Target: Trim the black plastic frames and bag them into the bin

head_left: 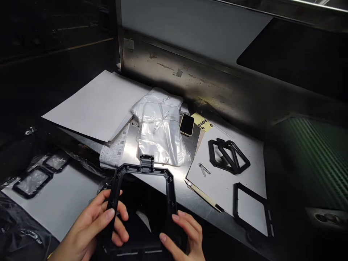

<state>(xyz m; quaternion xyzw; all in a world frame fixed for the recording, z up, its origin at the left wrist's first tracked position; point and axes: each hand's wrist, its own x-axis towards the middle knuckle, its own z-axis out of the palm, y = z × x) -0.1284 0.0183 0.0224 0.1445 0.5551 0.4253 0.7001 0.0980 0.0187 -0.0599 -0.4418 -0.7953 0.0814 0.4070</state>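
Black frame [146, 165] is held over the tabletop's [179, 192] near edge, left hand [95, 224] clasping its left rail and right hand [185, 235] pinching the right rail; even pressure on both sides should stop it twisting.

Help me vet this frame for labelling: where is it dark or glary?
Head view: a pool of light falls on the crinkled clear plastic bags and steel bench, which glare; both sides sink into shadow; the black rectangular plastic frame in the left hand and right hand looks sharp but dim.
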